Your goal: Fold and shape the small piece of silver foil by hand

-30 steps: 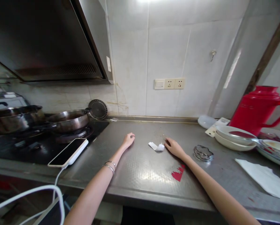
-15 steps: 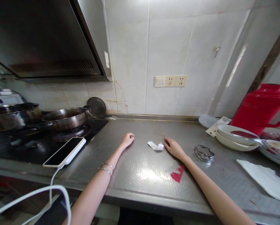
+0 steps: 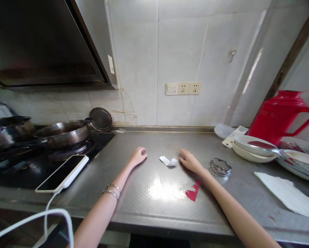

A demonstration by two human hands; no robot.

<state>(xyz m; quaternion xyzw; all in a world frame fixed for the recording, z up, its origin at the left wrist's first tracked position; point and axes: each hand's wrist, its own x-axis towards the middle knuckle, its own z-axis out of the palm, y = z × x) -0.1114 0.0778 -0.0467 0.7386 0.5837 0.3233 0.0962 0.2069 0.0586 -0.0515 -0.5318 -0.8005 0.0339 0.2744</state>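
Observation:
My left hand [image 3: 138, 156] rests on the steel counter [image 3: 133, 203], its fingers loosely curled with a gap by the thumb. Nothing shows in it. My right hand [image 3: 189, 160] lies palm down, fingers loosely stretched out and no object in its grasp. Just left of its fingertips is a folded scrap of white paper [image 3: 168, 161], apparently apart from the hand. Beside my right wrist lies a torn-edged red piece [image 3: 192, 193], partly under the forearm in this view. A crinkled, shiny ring-shaped thing [image 3: 220, 167] sits to the right of that wrist.
At left, a phone [image 3: 62, 173] with a white cable lies across the edge of the stove, near a steel pan [image 3: 66, 135]. To the right stand stacked bowls [image 3: 252, 155], a red thermos jug [image 3: 277, 117] and a white paper sheet [image 3: 286, 194]. Sockets [image 3: 183, 88] are on the wall.
The view has shifted slightly, so most things appear further left. My left hand's finger gap shows wider, and the right fingers look a little straighter. The paper scrap stays between the hands.

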